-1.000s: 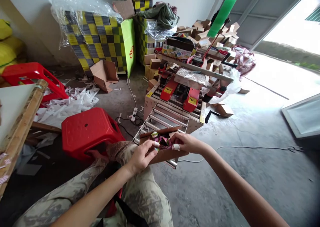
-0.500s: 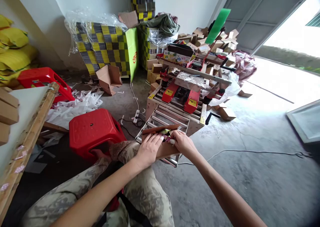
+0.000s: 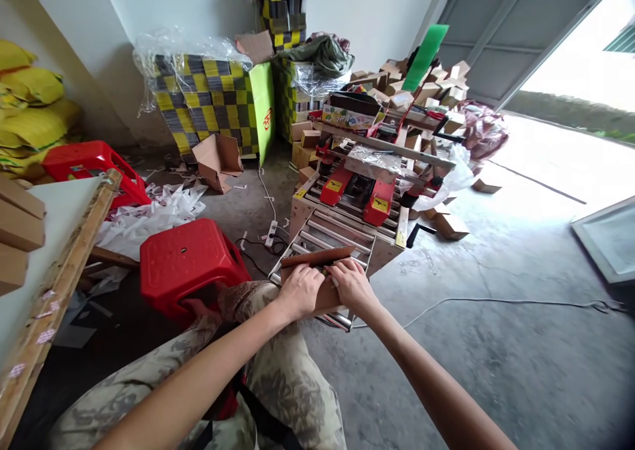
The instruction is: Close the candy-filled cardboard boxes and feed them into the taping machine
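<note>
Through the head view I have both bare hands at work on an open cardboard box (image 3: 328, 298), which sits at the near end of the roller conveyor (image 3: 327, 234); whether its whole weight rests on the rollers I cannot tell. The flap (image 3: 317, 256) on the box's far side stands up, tilted. My left hand (image 3: 300, 290) lies over the box's left part, fingers bent down into the opening, and my right hand (image 3: 354, 284) does the same from the right — the two are close together, each narrow and curled. The fingertips are mostly hidden, so I cannot tell whether either hand pinches anything, and the contents barely show.

Beyond the conveyor's rollers I see a machine with red guards (image 3: 380, 204), and above them a printed carton (image 3: 349, 114). Behind these, farther from the conveyor, lies a heap of brown boxes (image 3: 449, 86). Left of the conveyor I have a power strip (image 3: 270, 233) on the floor, then a red stool (image 3: 186, 259); well to the left stands a table with a wooden edge (image 3: 82, 274). Right of the conveyor a thin cable (image 3: 496, 300) runs across the floor — well apart from both hands.
</note>
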Action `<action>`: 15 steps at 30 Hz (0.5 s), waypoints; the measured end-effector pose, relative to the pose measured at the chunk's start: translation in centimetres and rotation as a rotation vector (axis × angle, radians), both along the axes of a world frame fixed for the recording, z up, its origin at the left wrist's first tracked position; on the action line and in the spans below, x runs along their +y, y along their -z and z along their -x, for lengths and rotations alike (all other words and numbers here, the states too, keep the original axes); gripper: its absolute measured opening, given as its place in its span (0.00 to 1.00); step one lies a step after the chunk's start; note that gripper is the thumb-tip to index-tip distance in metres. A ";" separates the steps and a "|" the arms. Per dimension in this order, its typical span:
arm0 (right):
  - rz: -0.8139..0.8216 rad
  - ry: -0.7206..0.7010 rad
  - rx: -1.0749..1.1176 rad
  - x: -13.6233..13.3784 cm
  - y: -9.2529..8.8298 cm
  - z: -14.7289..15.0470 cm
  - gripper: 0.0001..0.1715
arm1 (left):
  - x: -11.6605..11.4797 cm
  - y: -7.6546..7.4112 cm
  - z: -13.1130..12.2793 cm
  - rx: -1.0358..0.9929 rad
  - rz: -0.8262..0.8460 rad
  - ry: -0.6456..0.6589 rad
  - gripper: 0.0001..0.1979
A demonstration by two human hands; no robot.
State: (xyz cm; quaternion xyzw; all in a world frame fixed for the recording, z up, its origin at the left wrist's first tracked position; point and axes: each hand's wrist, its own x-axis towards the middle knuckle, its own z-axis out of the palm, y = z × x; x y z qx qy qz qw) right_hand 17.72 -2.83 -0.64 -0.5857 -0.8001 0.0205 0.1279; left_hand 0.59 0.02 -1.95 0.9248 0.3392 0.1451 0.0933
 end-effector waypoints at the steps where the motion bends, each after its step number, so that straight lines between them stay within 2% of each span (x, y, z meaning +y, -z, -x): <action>1: 0.022 -0.002 -0.007 0.2 -0.2 0.1 0.11 | -0.3 0.2 0.0 -0.032 -0.055 -0.037 0.14; 4: 0.061 0.005 -0.017 0.5 -0.5 0.3 0.09 | -1.1 0.4 0.2 -0.135 -0.279 -0.191 0.20; 6: 0.052 0.027 -0.007 0.4 -0.3 0.5 0.09 | -1.5 0.1 0.2 -0.163 -0.369 -0.307 0.23; 8: 0.012 0.065 0.024 0.3 0.1 0.6 0.10 | -1.8 -0.4 0.2 -0.144 -0.353 -0.375 0.25; 10: -0.049 0.105 0.085 0.1 0.7 0.7 0.13 | -1.8 -0.8 0.3 -0.109 -0.293 -0.383 0.26; 15: -0.248 0.203 0.221 -0.3 1.6 0.9 0.24 | -1.3 -1.2 0.2 -0.079 -0.281 -0.395 0.21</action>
